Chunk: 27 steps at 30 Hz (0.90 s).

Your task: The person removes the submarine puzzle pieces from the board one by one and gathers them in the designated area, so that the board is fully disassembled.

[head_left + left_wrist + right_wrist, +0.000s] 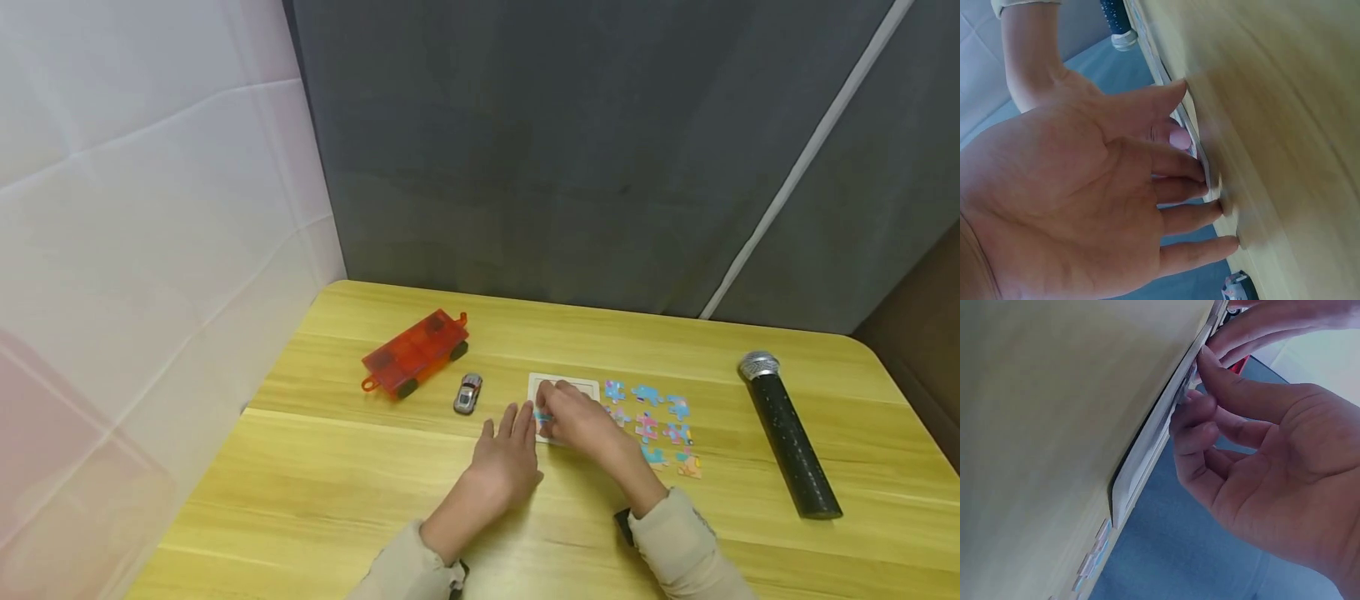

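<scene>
A white puzzle tray [592, 387] lies flat on the table, with a bit of blue picture visible inside its left part. My left hand [506, 467] has its fingers straight, their tips down at the tray's left edge and on the tabletop. Over the tray, my right hand [577, 419] has thumb and fingers curled together, pinching a puzzle piece [1187, 384] low at the tray's surface. Most of that piece is hidden by the fingers. Just right of the tray, several loose puzzle pieces [647, 427] in blue and pink are laid out in rough rows.
Left of the tray stands a small silver toy car [467, 394]. Behind it is a red see-through toy wagon [417, 352] with black wheels. A black microphone [793, 446] with a silver head lies at the right of the wooden table [315, 475]. A grey curtain [525, 167] hangs behind.
</scene>
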Available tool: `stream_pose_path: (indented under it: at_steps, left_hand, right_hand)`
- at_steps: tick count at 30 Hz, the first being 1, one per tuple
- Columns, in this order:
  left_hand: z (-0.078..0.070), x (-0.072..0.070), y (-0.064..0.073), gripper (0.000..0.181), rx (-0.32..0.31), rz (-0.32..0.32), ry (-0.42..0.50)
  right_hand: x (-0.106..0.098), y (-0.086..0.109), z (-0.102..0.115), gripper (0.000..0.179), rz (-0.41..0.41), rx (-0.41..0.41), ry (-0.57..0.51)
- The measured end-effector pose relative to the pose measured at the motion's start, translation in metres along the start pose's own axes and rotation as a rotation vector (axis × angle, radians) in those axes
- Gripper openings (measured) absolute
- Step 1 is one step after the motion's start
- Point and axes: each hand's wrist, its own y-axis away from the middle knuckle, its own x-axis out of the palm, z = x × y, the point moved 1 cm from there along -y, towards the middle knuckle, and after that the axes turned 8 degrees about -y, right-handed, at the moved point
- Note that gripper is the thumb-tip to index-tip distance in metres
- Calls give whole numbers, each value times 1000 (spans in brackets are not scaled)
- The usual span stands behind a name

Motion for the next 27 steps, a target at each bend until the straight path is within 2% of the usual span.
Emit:
stream_pose_path:
  at_steps: [5,9,12,14,17,19,21,24,27]
  left_hand:
    - [4,3,0,79,12,5,23]
    - [5,16,-8,79,13,-6,23]
    - [5,27,-16,79,9,-29,9]
    - [5,36,-22,81,1,-60,8]
    - [6,27,-13,81,-7,-70,13]
    - [6,18,-5,80,-13,-73,8]
    - [7,3,8,77,-14,-58,-7]
    - [7,1,11,77,-14,-62,-5]
    - [6,1,12,77,-6,-64,7]
  right_hand:
    - [1,-1,-1,25,-27,-33,13]
    - [1,-1,-6,23,-50,-96,-7]
    - [-6,-1,-12,18,-28,-121,-109]
    - [-16,1,-17,14,17,-97,-216]
    - [-37,11,-27,11,110,-7,-354]
    - [-50,20,-36,12,173,36,-391]
    - [-59,30,-45,14,214,85,-397]
    - [-63,37,-52,19,218,127,-350]
    - [-57,41,-53,21,165,163,-283]
